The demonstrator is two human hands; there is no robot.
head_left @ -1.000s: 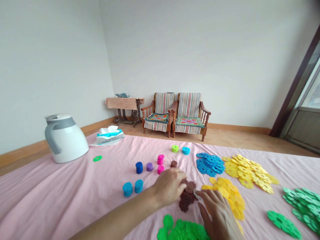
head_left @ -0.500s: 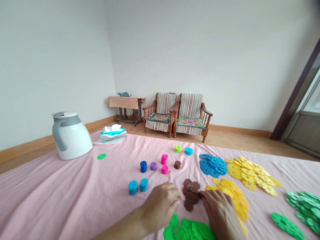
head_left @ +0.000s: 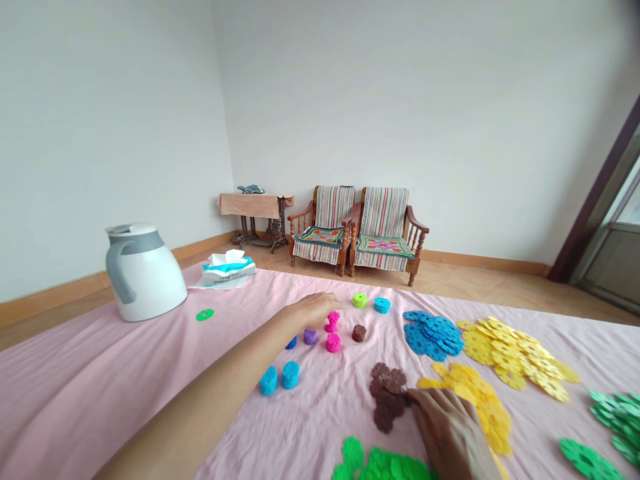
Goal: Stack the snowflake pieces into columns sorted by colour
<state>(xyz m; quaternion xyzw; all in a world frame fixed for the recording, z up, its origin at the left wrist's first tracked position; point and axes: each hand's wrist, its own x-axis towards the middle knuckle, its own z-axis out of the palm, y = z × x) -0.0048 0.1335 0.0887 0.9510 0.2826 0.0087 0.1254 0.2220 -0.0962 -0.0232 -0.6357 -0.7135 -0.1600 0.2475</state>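
Note:
My left hand (head_left: 316, 308) reaches across the cloth to a short stack of pink snowflake discs (head_left: 332, 323). Its fingers bend over the top of that stack, which looks askew, and the fingertips are partly hidden. Close by are a second pink stack (head_left: 333, 343), a purple stack (head_left: 310, 337) and a small brown stack (head_left: 359, 333). My right hand (head_left: 447, 427) rests at the right edge of a loose pile of brown snowflake discs (head_left: 387, 393), thumb and forefinger pinched at a brown disc there. A dark blue stack (head_left: 291, 343) is half covered by my left forearm.
Light blue stacks (head_left: 290, 375) stand left; a lime stack (head_left: 359, 300) and another blue one (head_left: 382, 305) stand farther back. Piles of blue (head_left: 433, 335), yellow (head_left: 515, 357) and green discs (head_left: 385, 465) lie around my right hand. A white jug (head_left: 150, 280) and tissue pack (head_left: 227, 268) stand far left.
My left hand has moved from beside the brown pile forward and left to the pink stack. My right hand stays by the brown discs. The view has shifted slightly.

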